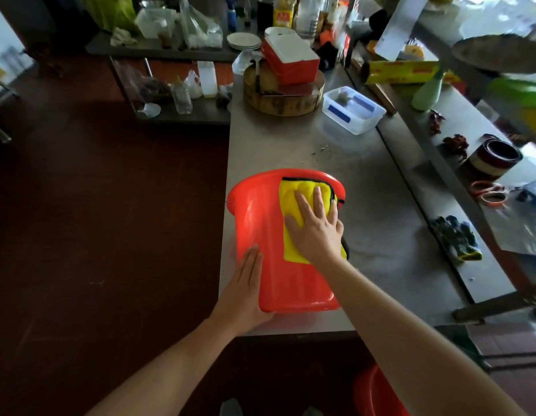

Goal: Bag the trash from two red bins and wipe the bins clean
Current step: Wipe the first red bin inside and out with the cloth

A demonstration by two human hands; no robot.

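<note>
Probably midway: wiping red bin, laid sideways on steel counter; right hand spread flat on yellow cloth; left hand flat, steadying base; second red bin down on floor; bagging unseen.

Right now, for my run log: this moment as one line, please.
phase: wiping | red bin: on its side on steel table | left hand: flat on bin | right hand: presses yellow cloth on bin

The left hand, right hand and forearms are bare; the shoes are grey.
</note>
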